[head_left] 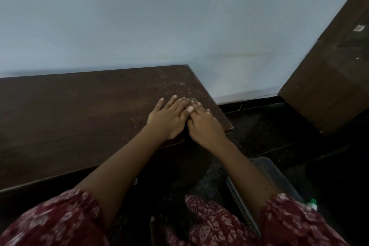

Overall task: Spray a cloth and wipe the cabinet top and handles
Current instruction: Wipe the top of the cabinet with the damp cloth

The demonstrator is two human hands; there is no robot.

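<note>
The dark brown wooden cabinet top (79, 110) runs from the left edge to a corner at the centre right. Both hands lie side by side on it near its right end. My right hand (205, 124), with a ring on one finger, presses palm-down on a small greenish cloth (193, 99). Only a scrap of the cloth shows past the fingertips. My left hand (169, 118) lies flat with its fingers spread, and they overlap the right hand's fingers. Pale specks or droplets (185, 86) dot the top just beyond the hands. No cabinet handles are visible.
A pale blue wall (159, 16) stands right behind the cabinet. A dark wooden panel (329, 70) leans in at the right over a dark floor (269, 126). A grey perforated basket (267, 168) sits by my right forearm, with a green and white item (312, 202) beside it.
</note>
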